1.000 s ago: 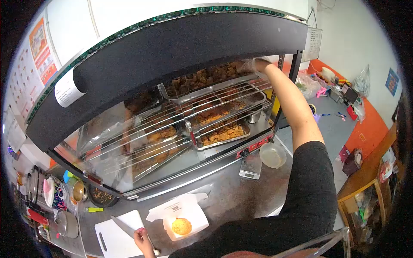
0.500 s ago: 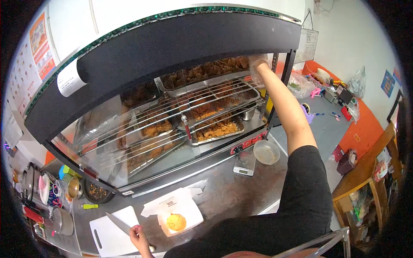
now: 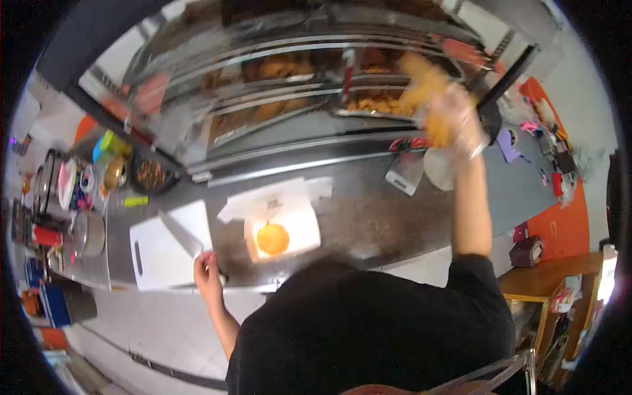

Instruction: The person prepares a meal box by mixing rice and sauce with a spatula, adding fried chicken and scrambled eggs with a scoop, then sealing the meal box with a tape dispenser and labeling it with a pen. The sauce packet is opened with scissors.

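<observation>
My right hand (image 3: 454, 118), in a clear plastic glove, is closed on a golden fried piece of food (image 3: 424, 82), blurred by motion, in front of the glass warming cabinet (image 3: 283, 155). My left hand (image 3: 208, 271) has its fingers closed at the handle end of a large knife (image 3: 179, 232); the blade lies over the white cutting board (image 3: 155, 247). Right of the board, an open white paper box (image 3: 303, 227) holds a round orange-yellow mound of food (image 3: 272, 238).
Trays of fried food (image 3: 382, 104) sit in the cabinet. A scale (image 3: 405, 174) and a round plastic bowl (image 3: 439, 169) are below my right hand. At left are a dark bowl (image 3: 150, 172), a yellow-green marker (image 3: 135, 201) and a metal pot (image 3: 89, 234).
My right hand has come out of the cabinet's upper shelf and down, with the fried piece now showing in it. The view has tilted downward. My left hand stays at the knife.
</observation>
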